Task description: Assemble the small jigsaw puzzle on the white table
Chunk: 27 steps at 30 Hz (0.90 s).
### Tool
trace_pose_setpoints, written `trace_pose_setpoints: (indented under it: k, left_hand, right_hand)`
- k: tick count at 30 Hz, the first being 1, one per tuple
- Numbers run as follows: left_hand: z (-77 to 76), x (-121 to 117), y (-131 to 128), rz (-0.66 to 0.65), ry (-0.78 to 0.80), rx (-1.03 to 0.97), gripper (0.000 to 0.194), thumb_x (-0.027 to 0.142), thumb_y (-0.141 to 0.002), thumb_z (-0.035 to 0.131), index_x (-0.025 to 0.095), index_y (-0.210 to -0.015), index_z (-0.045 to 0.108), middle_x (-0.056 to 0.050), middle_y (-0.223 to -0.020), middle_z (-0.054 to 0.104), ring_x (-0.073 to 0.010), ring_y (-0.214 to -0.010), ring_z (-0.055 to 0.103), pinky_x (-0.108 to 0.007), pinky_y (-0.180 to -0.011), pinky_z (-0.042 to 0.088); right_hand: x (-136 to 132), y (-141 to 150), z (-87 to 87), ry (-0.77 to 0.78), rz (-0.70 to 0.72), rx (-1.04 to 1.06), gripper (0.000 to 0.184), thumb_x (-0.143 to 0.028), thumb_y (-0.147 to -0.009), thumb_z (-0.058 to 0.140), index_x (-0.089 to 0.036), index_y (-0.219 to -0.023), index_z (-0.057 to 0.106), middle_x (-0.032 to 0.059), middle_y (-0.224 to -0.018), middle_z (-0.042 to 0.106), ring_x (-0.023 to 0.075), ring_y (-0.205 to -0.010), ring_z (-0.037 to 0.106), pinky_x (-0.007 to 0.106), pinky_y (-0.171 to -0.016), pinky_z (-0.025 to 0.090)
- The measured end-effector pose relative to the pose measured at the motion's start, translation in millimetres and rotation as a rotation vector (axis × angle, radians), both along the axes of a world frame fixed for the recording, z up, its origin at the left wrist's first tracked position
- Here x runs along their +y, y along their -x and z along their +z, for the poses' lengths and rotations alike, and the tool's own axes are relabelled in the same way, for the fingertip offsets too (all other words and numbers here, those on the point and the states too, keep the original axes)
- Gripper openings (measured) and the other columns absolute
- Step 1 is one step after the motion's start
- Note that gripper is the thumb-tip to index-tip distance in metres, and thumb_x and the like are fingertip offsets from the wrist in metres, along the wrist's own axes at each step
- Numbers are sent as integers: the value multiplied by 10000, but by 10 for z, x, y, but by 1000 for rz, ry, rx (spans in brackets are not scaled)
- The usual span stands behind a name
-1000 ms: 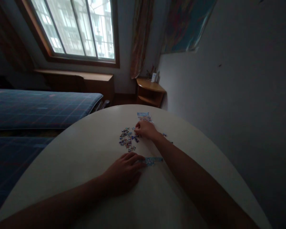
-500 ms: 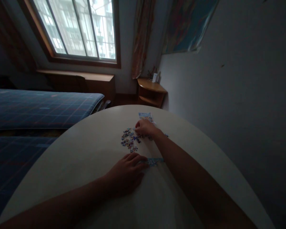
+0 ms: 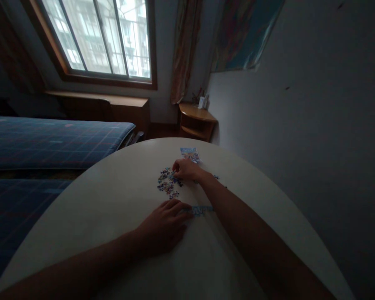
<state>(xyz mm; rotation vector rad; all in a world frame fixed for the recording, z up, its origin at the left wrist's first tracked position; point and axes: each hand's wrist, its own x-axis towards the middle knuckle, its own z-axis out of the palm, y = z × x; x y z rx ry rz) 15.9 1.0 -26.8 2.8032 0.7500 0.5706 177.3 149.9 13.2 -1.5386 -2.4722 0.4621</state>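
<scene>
Loose jigsaw pieces [image 3: 167, 182] lie in a heap on the round white table [image 3: 125, 175]. My right hand [image 3: 187, 170] is over the heap's right side, its fingers curled together at the pieces; whatever may be between the fingertips is too small to make out. Nearer me, my left hand [image 3: 167, 223] rests on the table with fingers stretched out. Its fingertips touch the left end of a joined strip of bluish jigsaw pieces [image 3: 201, 210]. Beyond the right hand lies a small printed picture [image 3: 190, 154], its near edge partly hidden by that hand.
A few stray jigsaw pieces [image 3: 216, 177] sit to the right of my right wrist. A bed with a blue plaid mattress [image 3: 56, 139] stands to the left. Past the table are a wooden corner shelf [image 3: 196, 112] and a window; a wall runs along the right.
My right hand has shifted slightly left and down over the heap, uncovering more of the printed picture. The left hand stays by the strip. The whole view has moved a little.
</scene>
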Motion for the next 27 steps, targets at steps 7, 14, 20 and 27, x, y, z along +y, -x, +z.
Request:
trace_pose_setpoints:
  k: [7, 14, 20, 27]
  left_hand:
    - [-22, 9, 8, 1, -3, -17, 337, 164, -900, 527, 208, -1231, 572, -85, -1298, 594, -269, -1168, 522, -471, -1025, 463]
    - [-2, 11, -3, -3, -14, -31, 328, 159, -893, 529, 200, -1214, 580, -91, -1269, 610, -267, -1154, 534, -468, -1005, 478]
    - [-8, 9, 4, -15, -25, -40, 335, 159, -897, 529, 204, -1226, 570, -96, -1276, 605, -260, -1154, 540, -466, -1017, 470]
    - [11, 14, 23, -15, -26, -21, 335, 145, -903, 509, 209, -1228, 565, -88, -1294, 596, -258, -1175, 532, -471, -1016, 475]
  right_hand:
    - [-34, -79, -62, -26, 50, 99, 179, -140, -766, 704, -159, -944, 719, 38, -887, 737, 131, -765, 646, 208, -681, 461]
    - [-40, -72, -73, -11, 104, 202, 133, -110, -770, 700, -136, -899, 721, 27, -834, 731, 109, -729, 637, 199, -679, 451]
    - [-299, -129, -9, -33, 109, 328, 157, -114, -832, 634, -127, -972, 704, 46, -905, 735, 109, -794, 648, 215, -735, 473]
    - [-1181, -720, -13, 0, 22, 477, 156, -159, -862, 592, -183, -963, 708, 35, -907, 732, 142, -815, 654, 268, -748, 479]
